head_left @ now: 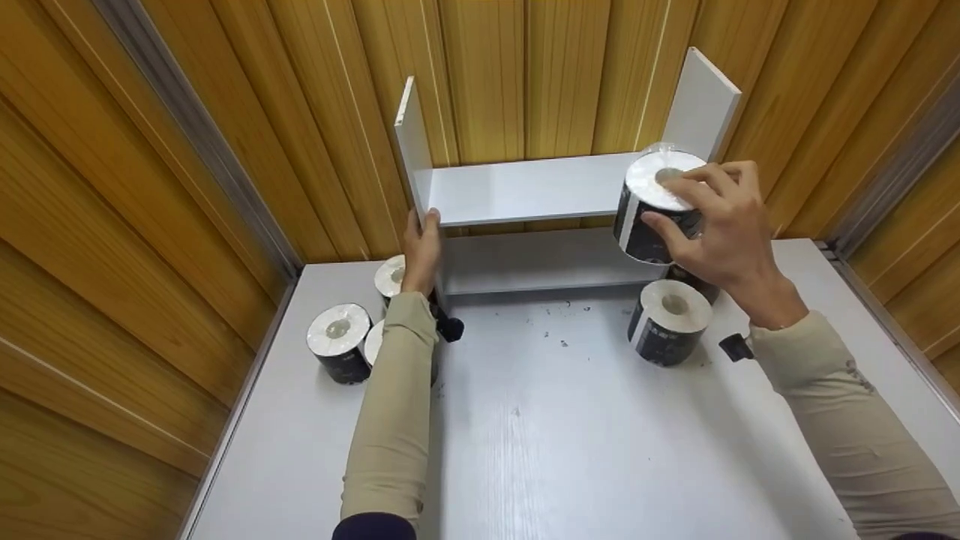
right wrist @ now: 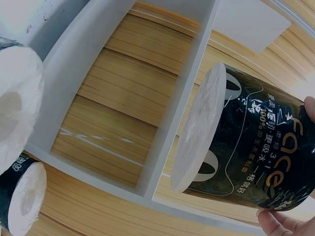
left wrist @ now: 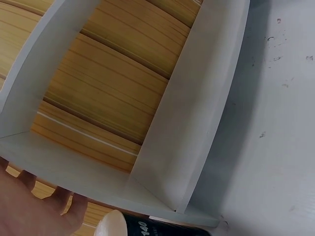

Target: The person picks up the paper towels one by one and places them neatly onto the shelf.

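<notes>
A white two-tier shelf (head_left: 525, 187) stands at the back, its side panels rising above the upper board. My left hand (head_left: 422, 251) holds its left side panel (head_left: 414, 154), thumb at the front edge; the left wrist view shows the fingers (left wrist: 74, 211) along that panel's outer face. My right hand (head_left: 724, 217) grips a wrapped toilet paper roll (head_left: 652, 232) by its top and side, in front of the upper board's right end. The roll's black wrapper with gold lettering shows in the right wrist view (right wrist: 256, 142). Below it, another toilet paper roll (head_left: 670, 322) stands on the table.
Several more rolls (head_left: 339, 345) stand left of the shelf, partly hidden by the left forearm. One roll (right wrist: 24, 196) stands beside the shelf's right side, mostly hidden in the head view. Small dark specks mark the white table (head_left: 540, 420). Wood-patterned walls (head_left: 487, 82) enclose it.
</notes>
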A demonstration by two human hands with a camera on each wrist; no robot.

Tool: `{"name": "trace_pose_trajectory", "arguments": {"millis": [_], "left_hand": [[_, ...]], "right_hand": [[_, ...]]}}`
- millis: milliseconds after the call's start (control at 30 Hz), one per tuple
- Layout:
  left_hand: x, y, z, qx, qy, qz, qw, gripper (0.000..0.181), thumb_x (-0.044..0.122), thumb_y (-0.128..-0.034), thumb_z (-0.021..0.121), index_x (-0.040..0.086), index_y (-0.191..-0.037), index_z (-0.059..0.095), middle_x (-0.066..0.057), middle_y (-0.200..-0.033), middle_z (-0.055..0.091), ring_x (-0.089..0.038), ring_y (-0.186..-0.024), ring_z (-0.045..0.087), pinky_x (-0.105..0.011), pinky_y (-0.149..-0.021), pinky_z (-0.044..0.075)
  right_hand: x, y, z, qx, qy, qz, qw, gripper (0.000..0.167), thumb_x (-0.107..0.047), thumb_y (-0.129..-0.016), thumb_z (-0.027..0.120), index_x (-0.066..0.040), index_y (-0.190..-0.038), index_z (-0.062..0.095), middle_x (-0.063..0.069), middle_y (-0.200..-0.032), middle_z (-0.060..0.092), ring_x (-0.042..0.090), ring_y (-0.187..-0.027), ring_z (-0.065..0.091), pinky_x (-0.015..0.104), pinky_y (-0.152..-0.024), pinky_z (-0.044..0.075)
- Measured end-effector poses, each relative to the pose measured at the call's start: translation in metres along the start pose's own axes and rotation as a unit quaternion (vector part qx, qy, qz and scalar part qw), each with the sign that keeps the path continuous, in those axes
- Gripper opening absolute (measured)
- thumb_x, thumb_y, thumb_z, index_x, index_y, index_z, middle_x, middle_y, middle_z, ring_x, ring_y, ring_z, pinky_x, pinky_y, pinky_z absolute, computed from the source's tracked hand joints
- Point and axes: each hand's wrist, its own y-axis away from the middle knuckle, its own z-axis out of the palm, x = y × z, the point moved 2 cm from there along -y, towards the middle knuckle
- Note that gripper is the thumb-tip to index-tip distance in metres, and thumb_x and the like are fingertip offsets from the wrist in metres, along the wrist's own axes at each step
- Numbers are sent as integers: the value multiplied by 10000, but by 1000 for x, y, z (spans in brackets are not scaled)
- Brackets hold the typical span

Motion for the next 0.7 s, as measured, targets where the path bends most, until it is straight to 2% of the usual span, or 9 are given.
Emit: {"name": "trace_pose_trajectory", "arguments": {"millis": [233,400,700], "left_hand": [[2,0,0,-36,51,-91,9999,762,470,-1122,416,118,-1729,120,-134,-1795,151,-284,-1662,155,-422,-1352,191],[3,-1,-2,-86,64,-56,9999,759,467,-1125,412,120,-1730,113,-135,-1797,139,-289,-1664,144,-424,-1354,183],[2,-3,-7,49,41,-33,10000,757,455,-1122,419,100,-1726,129,-145,-1793,156,-287,-1664,147,-406,-1355,175]], "right_hand": [[0,-13,5,148,-131,-131,9997,390,-295,-823,893,-76,-1133,804,197,-1053,735,463,-1037,500,543,-903,355],[1,-21,7,221,-177,-24,9996,400,-297,-826,892,-94,-1160,809,199,-1062,739,447,-1037,488,506,-902,325],[2,-29,12,-100,-25,44,9999,420,-362,-894,837,-70,-1192,788,228,-1101,717,488,-1065,463,506,-897,329]]}}
